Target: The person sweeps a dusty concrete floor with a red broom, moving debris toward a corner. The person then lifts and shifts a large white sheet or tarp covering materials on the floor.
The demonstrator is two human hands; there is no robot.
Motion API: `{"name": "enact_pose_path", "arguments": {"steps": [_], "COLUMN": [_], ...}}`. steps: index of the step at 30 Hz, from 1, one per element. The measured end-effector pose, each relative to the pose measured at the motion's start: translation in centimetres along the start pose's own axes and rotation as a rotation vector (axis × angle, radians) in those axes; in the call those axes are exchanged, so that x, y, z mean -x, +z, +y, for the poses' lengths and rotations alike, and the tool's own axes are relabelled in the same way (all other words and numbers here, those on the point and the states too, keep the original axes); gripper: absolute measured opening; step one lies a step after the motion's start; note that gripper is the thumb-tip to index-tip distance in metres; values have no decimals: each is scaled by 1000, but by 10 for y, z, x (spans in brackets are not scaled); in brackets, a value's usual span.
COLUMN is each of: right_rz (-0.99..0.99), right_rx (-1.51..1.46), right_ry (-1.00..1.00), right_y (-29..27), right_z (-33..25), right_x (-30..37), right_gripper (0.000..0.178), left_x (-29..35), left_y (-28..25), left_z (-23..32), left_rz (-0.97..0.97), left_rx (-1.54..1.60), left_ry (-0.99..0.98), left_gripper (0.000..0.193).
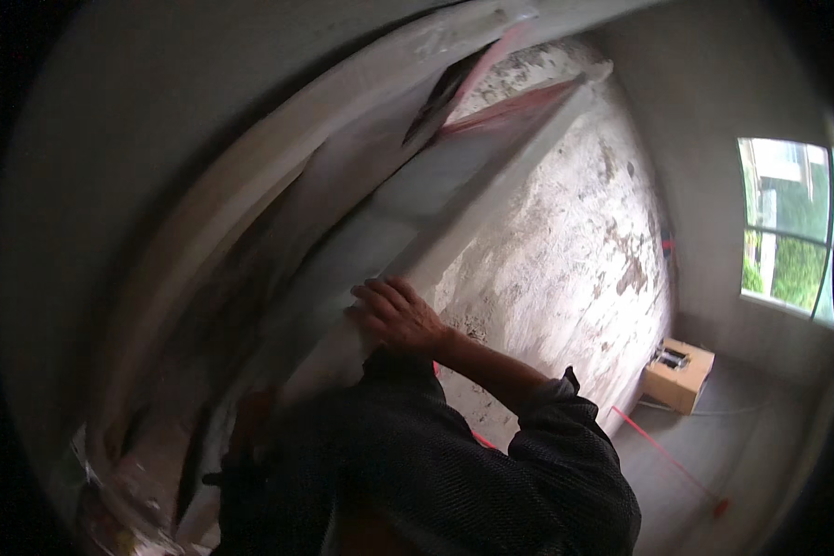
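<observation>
My right hand (397,315) lies across the edge of a long pale board-like piece (491,208), its fingers bent over the rim. This piece runs slantwise from low left to the upper right, and reddish sheeting (514,108) shows beside its far end. Deep in shadow at the lower left is my left hand (252,415), near the lower part of the same piece. Its fingers are too dark and blurred to make out. Dark sleeves and the front of my shirt cover much of the lower middle.
A broad whitish surface (565,250) with dark blotches spreads to the right of the piece. Beyond it, an open cardboard box (681,378) stands on the grey floor (704,454), near a red cord (663,445). A window (788,222) is at the right. A curved pale band (278,139) rises at the left.
</observation>
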State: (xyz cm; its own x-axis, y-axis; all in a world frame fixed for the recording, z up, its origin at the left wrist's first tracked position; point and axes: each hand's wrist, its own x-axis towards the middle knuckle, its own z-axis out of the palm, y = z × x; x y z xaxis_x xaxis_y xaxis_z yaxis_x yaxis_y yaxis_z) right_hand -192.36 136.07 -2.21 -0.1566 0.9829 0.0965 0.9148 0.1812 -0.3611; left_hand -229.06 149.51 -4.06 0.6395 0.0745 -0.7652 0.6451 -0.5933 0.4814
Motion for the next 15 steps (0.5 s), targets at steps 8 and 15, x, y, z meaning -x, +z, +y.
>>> {"name": "enact_pose_path", "arguments": {"steps": [8,15], "right_rz": [695,652], "right_rx": [-824,-259], "right_ry": [1265,888], "right_y": [23,0], "right_z": [9,43], "right_x": [57,13], "right_gripper": [71,71], "left_x": [-8,-5], "left_y": [-6,-18], "left_z": [2,-1], "left_rz": [86,94], "left_rx": [-10,-23], "left_ry": [37,15], "left_gripper": [30,30]}}
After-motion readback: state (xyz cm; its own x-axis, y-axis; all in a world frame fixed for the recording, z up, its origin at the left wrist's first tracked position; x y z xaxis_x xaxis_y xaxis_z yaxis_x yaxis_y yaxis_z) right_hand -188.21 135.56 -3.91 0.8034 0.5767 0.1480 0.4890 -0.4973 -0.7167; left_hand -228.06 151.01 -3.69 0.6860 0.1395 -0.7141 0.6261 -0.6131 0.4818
